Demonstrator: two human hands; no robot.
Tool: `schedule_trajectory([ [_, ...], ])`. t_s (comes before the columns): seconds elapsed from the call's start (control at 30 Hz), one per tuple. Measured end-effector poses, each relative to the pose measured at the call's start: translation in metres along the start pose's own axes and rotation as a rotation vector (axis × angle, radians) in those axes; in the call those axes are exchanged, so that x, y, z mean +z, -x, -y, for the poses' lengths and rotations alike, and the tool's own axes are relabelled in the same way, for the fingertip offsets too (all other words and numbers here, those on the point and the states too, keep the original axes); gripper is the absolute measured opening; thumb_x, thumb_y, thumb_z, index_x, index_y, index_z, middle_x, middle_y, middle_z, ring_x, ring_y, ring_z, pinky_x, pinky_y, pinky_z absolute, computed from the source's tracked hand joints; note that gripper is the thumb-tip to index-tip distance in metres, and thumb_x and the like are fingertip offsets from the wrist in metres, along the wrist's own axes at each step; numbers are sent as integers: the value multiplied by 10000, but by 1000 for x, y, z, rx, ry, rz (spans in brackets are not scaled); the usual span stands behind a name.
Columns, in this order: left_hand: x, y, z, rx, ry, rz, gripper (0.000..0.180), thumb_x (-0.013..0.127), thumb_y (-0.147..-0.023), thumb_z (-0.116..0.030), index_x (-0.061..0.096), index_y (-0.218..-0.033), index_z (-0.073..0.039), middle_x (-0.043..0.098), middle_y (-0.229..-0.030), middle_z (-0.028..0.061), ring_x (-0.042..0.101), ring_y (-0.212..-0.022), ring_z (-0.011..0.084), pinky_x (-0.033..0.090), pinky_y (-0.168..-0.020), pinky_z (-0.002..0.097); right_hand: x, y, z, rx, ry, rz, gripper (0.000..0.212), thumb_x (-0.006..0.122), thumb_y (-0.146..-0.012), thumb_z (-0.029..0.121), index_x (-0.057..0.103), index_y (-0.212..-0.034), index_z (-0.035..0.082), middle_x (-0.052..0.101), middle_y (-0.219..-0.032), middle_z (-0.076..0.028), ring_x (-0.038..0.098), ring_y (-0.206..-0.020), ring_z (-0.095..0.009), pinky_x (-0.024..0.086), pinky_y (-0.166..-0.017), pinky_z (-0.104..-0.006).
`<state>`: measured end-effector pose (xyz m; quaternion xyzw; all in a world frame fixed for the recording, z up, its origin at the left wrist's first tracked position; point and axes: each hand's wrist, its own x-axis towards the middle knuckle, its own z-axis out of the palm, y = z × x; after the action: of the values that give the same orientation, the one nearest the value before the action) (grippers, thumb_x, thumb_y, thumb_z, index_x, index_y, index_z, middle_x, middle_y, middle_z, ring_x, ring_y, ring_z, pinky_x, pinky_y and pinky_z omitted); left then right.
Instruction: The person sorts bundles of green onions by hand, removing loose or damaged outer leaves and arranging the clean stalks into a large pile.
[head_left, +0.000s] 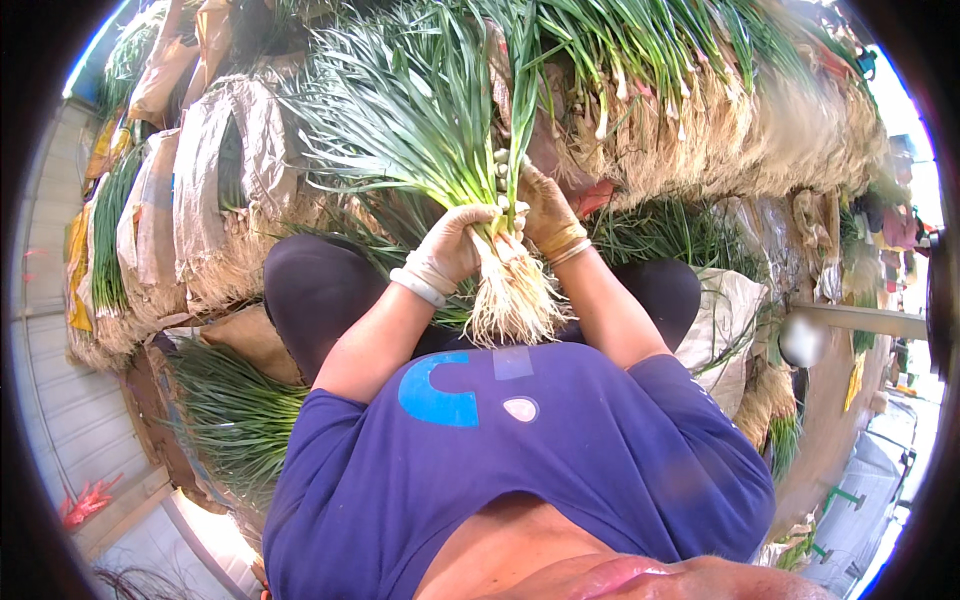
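Note:
Both my hands wear pale work gloves and meet at a bunch of green onions (455, 165) in front of my chest. Its long green leaves fan up and to the left, and its pale, stringy roots hang down toward my shirt. My left hand (452, 243) is closed round the white stems just above the roots. On the bunch's right side, my right hand (547, 212) has its fingers curled in at the stems near the white bulbs; the leaves and stems partly hide its fingertips.
Rows of rooted green onions (640, 100) are piled beyond my hands. Cloth sacks (235, 140) drape over more bundles at the left. Loose green onions (240, 415) lie beside my left knee, and a pale sack (722, 325) lies beside my right knee.

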<state>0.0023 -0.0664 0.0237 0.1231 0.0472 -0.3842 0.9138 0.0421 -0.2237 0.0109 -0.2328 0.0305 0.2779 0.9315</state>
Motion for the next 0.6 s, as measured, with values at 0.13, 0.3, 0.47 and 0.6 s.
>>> schedule_trajectory([
  [0.13, -5, 1, 0, -57, -59, -32, 414, 556, -782, -116, 518, -1126, 111, 618, -1000, 191, 608, -883, 279, 476, -860, 399, -24, -10, -7, 17, -4, -10, 339, 476, -892, 183, 530, -1180, 14, 572, -1166, -135, 548, -1071, -235, 413, -975, -376],
  [0.3, -3, 2, 0, 20, -85, -50, 393, 562, -782, -130, 531, -1100, 97, 621, -978, 186, 613, -854, 277, 499, -816, 390, -32, -20, -10, -47, 869, -352, 233, 501, -855, 144, 599, -975, -30, 651, -937, -177, 637, -768, -287, 504, -754, -340],
  [0.47, -3, 0, -5, -28, -37, 95, 454, 550, -793, -154, 488, -1167, 96, 615, -1009, 186, 609, -896, 280, 491, -848, 411, -86, 30, -23, 135, 2304, -163, 264, 473, -850, 158, 601, -972, -38, 625, -965, -231, 642, -854, -343, 521, -746, -410],
  [0.6, -3, 0, -2, -56, -16, 74, 530, 536, -797, -134, 408, -1261, 89, 588, -1069, 197, 602, -936, 277, 490, -855, 423, -43, 52, 7, 121, 2780, 57, 272, 492, -857, 148, 554, -1074, -4, 630, -841, -147, 637, -753, -251, 525, -687, -364],
])
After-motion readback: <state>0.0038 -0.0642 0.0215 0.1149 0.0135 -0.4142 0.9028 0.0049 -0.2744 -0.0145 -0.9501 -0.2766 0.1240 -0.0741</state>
